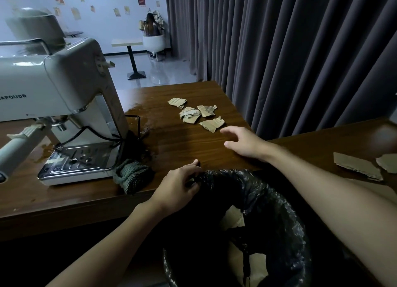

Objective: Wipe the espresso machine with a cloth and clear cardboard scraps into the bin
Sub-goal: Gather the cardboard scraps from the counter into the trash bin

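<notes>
bin (268, 200) below the table (182, 140) edge already has cardboard bits, left hand (178, 188) pinching its liner, right hand (245, 143) spread, bottom too dark.

Espresso machine (64, 93): cream body, upright at left of worktop (182, 145), drip tray facing the viewer. Cloth (132, 175): dark green knit, bunched at the tray's right corner near the worktop edge. Cardboard scraps (196, 115): torn tan pieces clustered mid-worktop. Bin (268, 200): black-lined, below the edge, scraps inside.
</notes>
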The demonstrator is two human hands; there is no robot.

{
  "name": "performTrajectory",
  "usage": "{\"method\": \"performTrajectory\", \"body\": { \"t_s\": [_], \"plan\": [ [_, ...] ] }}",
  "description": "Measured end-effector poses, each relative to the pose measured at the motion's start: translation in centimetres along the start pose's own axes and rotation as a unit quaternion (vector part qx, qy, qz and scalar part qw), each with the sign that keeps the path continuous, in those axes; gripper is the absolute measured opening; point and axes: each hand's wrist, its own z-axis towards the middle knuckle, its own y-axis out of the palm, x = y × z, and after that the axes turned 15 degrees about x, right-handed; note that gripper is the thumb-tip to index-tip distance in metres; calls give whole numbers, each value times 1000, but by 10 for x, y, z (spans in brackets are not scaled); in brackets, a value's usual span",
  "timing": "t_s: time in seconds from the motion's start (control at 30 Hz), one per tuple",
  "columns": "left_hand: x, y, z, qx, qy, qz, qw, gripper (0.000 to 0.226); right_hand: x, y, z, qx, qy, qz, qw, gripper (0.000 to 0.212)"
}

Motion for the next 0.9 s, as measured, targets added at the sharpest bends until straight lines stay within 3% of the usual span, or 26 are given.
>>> {"method": "performTrajectory", "body": {
  "t_s": [0.13, 0.33, 0.47, 0.6, 0.77, 0.9],
  "plan": [
    [1, 0, 0, -3, -3, -5, 1000, 46, -7, 24, 25, 4, -22, -76, 997, 61],
    [2, 0, -1, -2, -1, -4, 1000, 48, -4, 34, 48, -18, -41, -185, 982, 56],
    [2, 0, -1, -4, -4, -9, 1000, 48, -3, 31, 45, 59, -66, -164, 982, 39],
    [1, 0, 0, -6, -7, -12, 1000, 48, 1, 27, 40, 21, -77, -180, 981, 26],
    [1, -1, 0, -13, -4, -7, 1000, 49, 5, 26, 37, 76, -67, -133, 986, 17],
    [2, -1, 0, -9, -1, -2, 1000, 47, 8, 26, 33, 15, -43, -160, 986, 22]
  ]
}}
